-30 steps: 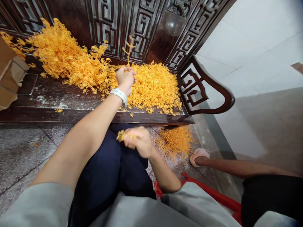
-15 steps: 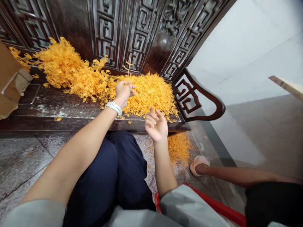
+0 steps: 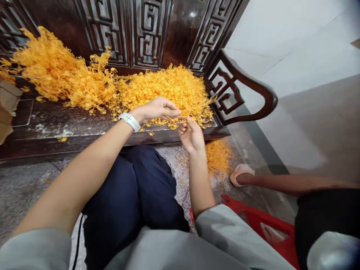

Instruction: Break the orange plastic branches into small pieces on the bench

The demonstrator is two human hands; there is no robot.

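My left hand (image 3: pixel 157 108), with a white watch (image 3: pixel 129 121) on the wrist, reaches over the front edge of the dark wooden bench (image 3: pixel 84 138). Its fingers pinch a thin orange plastic sprig (image 3: pixel 174 120). My right hand (image 3: pixel 191 135) is raised just below and to the right, palm up, and its fingertips close on the same sprig. Both hands meet in front of the right-hand pile of small orange plastic pieces (image 3: pixel 168 88). A bigger heap of orange branched sprigs (image 3: pixel 56 75) lies on the bench to the left.
A carved dark backrest (image 3: pixel 146 26) and armrest (image 3: pixel 247 90) enclose the bench. More orange pieces (image 3: pixel 218 157) lie on the floor. Another person's leg (image 3: pixel 287 183) and pink slipper (image 3: pixel 242 170) are at the right, by a red stool (image 3: pixel 253 221). Cardboard (image 3: pixel 7 108) sits at far left.
My left hand came down and right from holding a sprig upright over the pile. My right hand dropped its bunch, rose open, and now meets the left hand at the sprig.
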